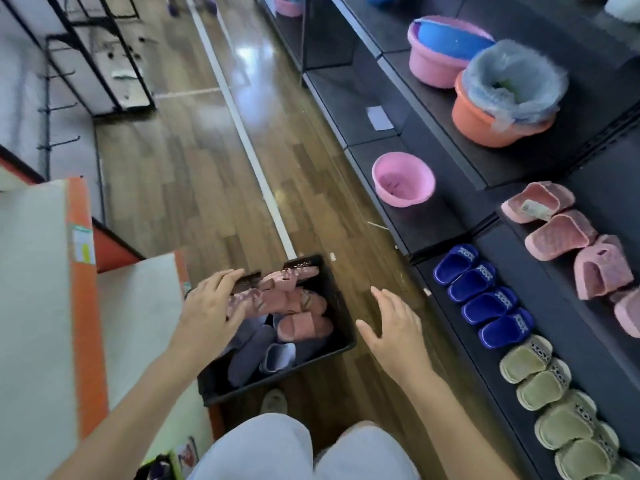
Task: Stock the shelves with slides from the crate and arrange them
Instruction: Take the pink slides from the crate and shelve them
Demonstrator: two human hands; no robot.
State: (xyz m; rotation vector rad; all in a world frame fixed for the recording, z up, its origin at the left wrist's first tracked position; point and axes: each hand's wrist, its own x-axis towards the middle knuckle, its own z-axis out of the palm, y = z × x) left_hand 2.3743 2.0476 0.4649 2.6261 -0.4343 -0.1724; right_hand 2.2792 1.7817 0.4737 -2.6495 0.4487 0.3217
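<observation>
Slides on the dark shelves (pixel 433 223), right side: blue slides (pixel 483 294) far, beige slides (pixel 554 410) nearer, one row along the low tier's front edge. Heels at the edge, toes right, long axes left-right. Fluffy pink slides (pixel 561 233) on the tier above, laid askew, overlapping. Bare shelf farther along, around a pink basin (pixel 403 178).

Wood floor (pixel 207 188) open far and left; a white line (pixel 249 147) runs from far down to the crate. White boards (pixel 38 271) with orange edges stand close on the crate's left.

Black crate (pixel 341 306) on the floor, near centre, apart from the shelf base by a strip of bare floor. Inside: grey slides (pixel 256 355) and a pink slide (pixel 304 327), jumbled.

Pink pair (pixel 277 292) with dark patterned straps held over the crate's far-left rim, long axis from near-left to far-right; toe end blurred, cannot tell.

Left hand (pixel 207 306) grips that pair's near-left end, fingers curled over it. Right hand (pixel 394 327) hovers over the floor strip, fingers straight and spread, holding nothing.
</observation>
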